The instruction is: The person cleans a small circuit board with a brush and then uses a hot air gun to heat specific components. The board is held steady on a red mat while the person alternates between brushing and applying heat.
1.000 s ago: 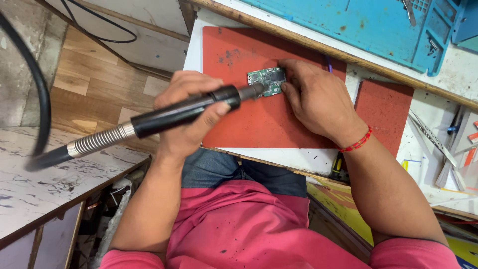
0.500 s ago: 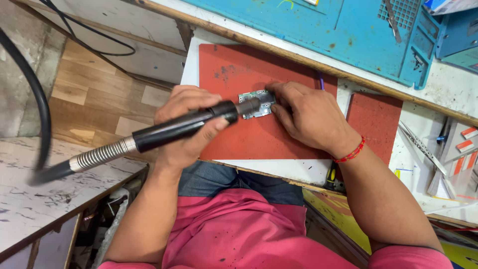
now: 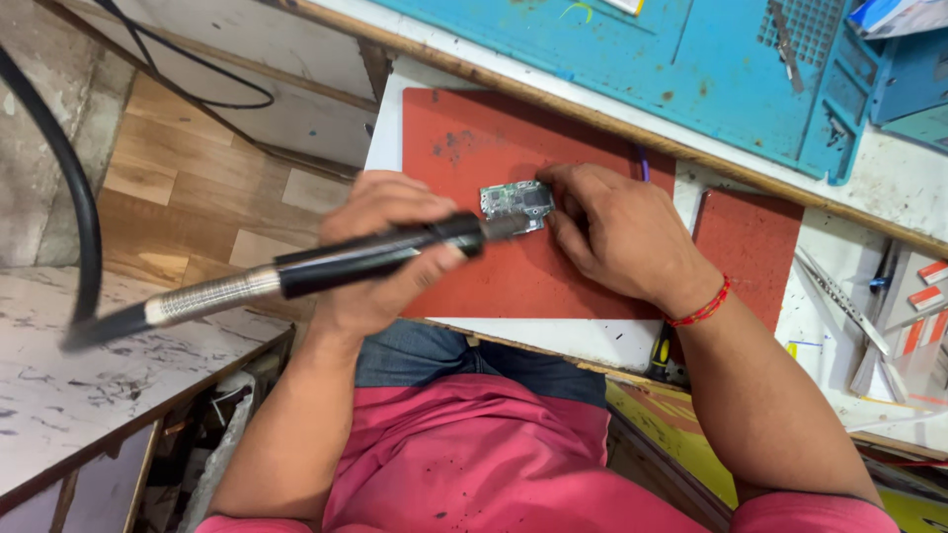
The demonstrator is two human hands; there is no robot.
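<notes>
A small green and silver circuit board (image 3: 515, 202) lies on a red mat (image 3: 523, 266). My left hand (image 3: 380, 252) grips a black pen-shaped rotary tool (image 3: 380, 257) with a silver ribbed end and a thick black hose; the tool's tip rests against the board. My right hand (image 3: 617, 232) presses its fingertips on the board's right edge and holds it flat on the mat. A red thread band circles my right wrist.
A blue work mat (image 3: 691, 69) lies beyond the red one, past a wooden strip. A second red mat (image 3: 755, 247) sits to the right. Rulers, pens and small red-and-white packets (image 3: 889, 306) lie at the far right. A marbled side table (image 3: 89, 385) stands at the left.
The view shifted slightly, so the mats and hands sit lower in frame. Both hands keep the same grip on tool and board; the tool tip stays on the board.
</notes>
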